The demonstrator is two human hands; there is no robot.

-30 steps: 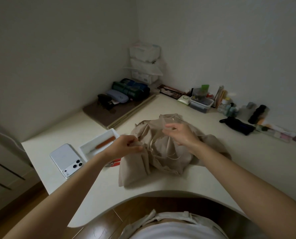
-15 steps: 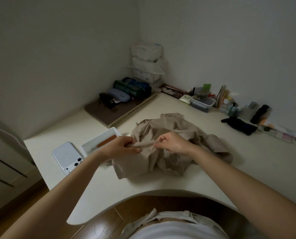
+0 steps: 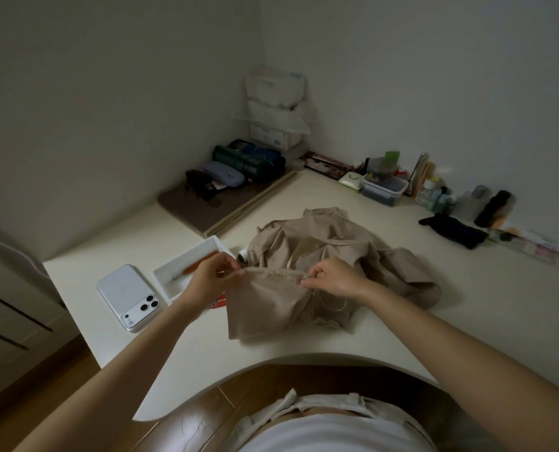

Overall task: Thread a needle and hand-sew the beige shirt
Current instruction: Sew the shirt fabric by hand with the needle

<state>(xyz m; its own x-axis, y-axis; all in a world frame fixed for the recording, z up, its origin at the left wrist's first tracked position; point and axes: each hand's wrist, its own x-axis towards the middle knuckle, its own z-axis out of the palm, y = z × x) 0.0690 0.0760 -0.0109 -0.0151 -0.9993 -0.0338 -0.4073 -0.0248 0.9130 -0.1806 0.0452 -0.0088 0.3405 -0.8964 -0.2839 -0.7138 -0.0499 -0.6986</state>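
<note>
The dim light blurs detail. A red object (image 3: 218, 303) just in front of the white rectangular plastic tray (image 3: 213, 240) is mostly covered by the left wrist and cannot be identified. A small white spool (image 3: 242, 255) at the tray's right corner is half tucked under cloth. Whether either hand has a needle cannot be told. A thin pale thread (image 3: 334, 307) loops below the right hand.

The crumpled beige cotton shirt (image 3: 330, 238) lies on the desk just right of the tray. The left hand (image 3: 211, 278) and right hand (image 3: 336, 278) each pinch its near edge between thumb and curled fingertips, with the cloth stretched flat between them. An orange-handled tool (image 3: 199, 264) lies inside the tray, and a white smartphone (image 3: 128, 296) sits face down just left of it.

Half a second ago the hands were closer together on a narrower fold. They have since drawn apart, the edge is spread wider, and the spool has come into sight.
</note>
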